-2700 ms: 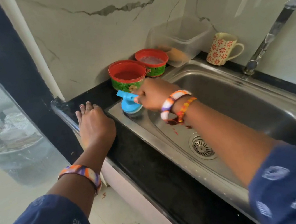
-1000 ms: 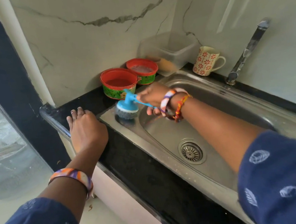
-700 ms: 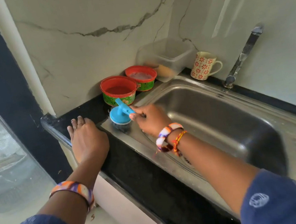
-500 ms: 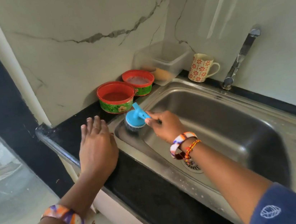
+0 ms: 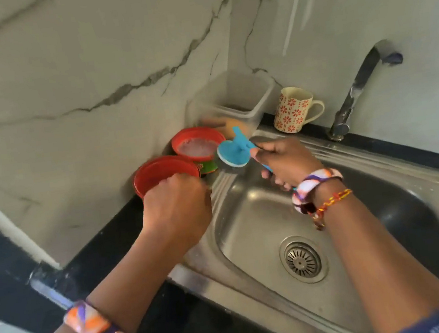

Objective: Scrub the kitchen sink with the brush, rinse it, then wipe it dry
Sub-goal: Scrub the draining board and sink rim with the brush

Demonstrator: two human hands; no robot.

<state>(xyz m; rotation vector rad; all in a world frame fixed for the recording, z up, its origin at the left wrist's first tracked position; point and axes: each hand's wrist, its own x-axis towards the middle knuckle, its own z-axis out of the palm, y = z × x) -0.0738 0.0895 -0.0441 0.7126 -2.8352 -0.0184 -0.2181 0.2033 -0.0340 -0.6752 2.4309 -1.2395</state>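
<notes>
The steel sink (image 5: 255, 217) fills the right half of the head view, with its drain (image 5: 303, 260) near the front. My right hand (image 5: 286, 161) is shut on the handle of a blue brush (image 5: 232, 153). The brush's dark bristles press on the sink's back left corner rim. My left hand (image 5: 176, 208) is curled into a fist at the sink's left rim, right in front of the nearer red tub (image 5: 163, 172). Blur hides whether it touches the tub.
A second red tub (image 5: 198, 144) stands behind the first against the marble wall. A clear plastic box (image 5: 237, 97), a flowered mug (image 5: 293, 109) and the tap (image 5: 353, 92) line the back edge. Black counter (image 5: 178, 328) runs along the front.
My right hand has carried the brush from the sink's left rim to its back left corner. My left hand has left the counter edge, closed into a fist and moved up beside the red tub.
</notes>
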